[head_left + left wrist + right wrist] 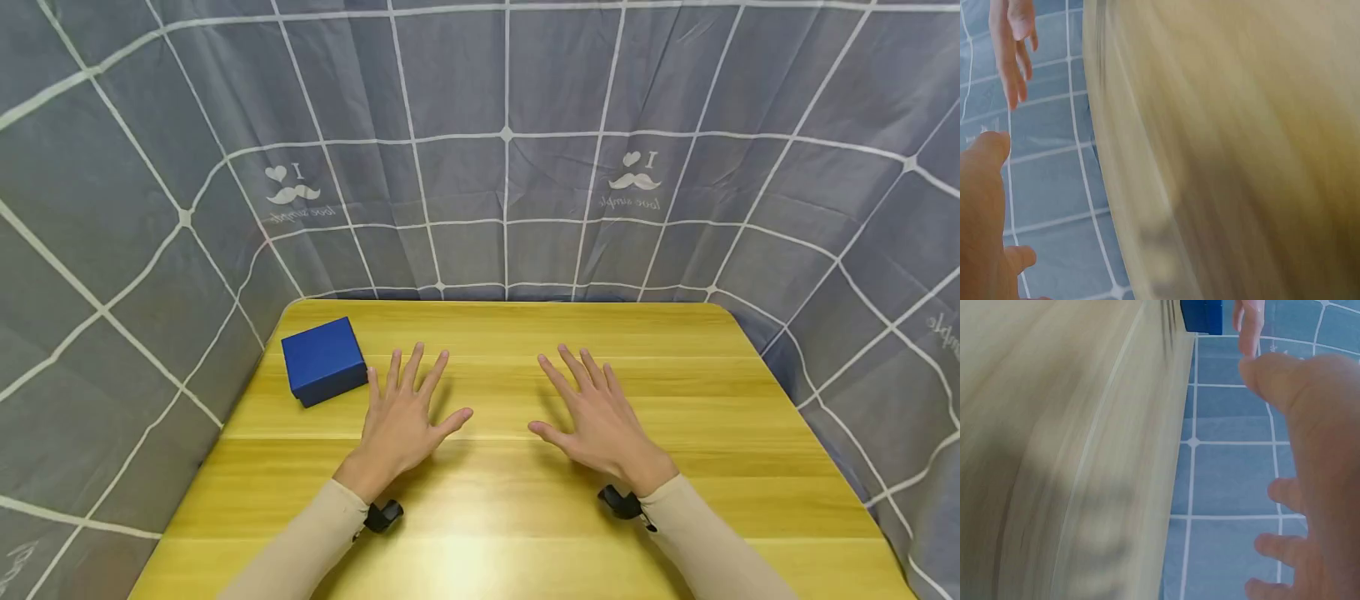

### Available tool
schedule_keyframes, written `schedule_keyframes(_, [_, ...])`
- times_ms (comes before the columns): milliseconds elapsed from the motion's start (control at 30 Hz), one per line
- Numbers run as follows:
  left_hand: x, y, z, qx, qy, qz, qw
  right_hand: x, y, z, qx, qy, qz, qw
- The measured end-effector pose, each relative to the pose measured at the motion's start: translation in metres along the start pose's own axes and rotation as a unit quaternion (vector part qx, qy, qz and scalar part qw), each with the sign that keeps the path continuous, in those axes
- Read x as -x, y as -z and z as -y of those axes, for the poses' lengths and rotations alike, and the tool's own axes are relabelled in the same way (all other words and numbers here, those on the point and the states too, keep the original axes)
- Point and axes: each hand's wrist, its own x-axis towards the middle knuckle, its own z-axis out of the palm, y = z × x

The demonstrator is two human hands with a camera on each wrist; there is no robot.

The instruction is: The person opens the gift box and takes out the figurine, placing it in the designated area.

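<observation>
In the head view a dark blue box [322, 358] lies toward the back left of the wooden table. My left hand [401, 425] hovers above the table just right of the box, its fingers spread and straight. To the right, my right hand [600, 412] is likewise spread over the table, palm down, holding nothing. Shadows of both hands fall on the wood. The right wrist view shows part of the blue box [1202, 315] at its top, beyond my thumb. In the left wrist view the other hand [1013, 50] appears at the upper left.
The yellow wood-grain table [495, 508] has rounded back corners. A grey-blue curtain [465, 183] with white grid lines hangs round its back and sides. A black strap device [384, 517] sits on the left wrist, and another black device [622, 502] on the right.
</observation>
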Motion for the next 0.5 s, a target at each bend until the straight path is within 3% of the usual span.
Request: schedule_keyframes(500, [-0.008,0.028,0.074,0.05,0.07,-0.018,0.9961,-0.039,-0.008,0.028,-0.024,0.046,-0.013,0.999])
